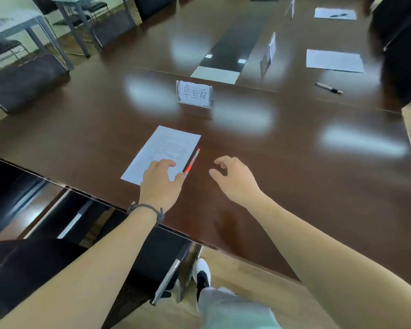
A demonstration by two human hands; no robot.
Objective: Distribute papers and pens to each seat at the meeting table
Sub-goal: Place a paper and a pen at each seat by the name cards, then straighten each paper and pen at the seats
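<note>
- Head view: near-edge seat looks served. Sheet [161,154] lies flat by the table [294,186] near edge, red pen [191,163] along its right side.
- Left hand [160,184] rests on the sheet, fingers slack; right hand [235,179] hovers half-curled, holding nothing.
- Right edge: second sheet [334,61] with black pen [329,88] near it; far sheet [335,13] carries a pen.
- Left-edge seats look unserved.

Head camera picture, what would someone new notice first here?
Probably the two hands near the table's front edge: the left hand rests on a printed sheet with a red pen beside it, the right hand hovers empty. Behind the sheet stands a handwritten name card.
</note>
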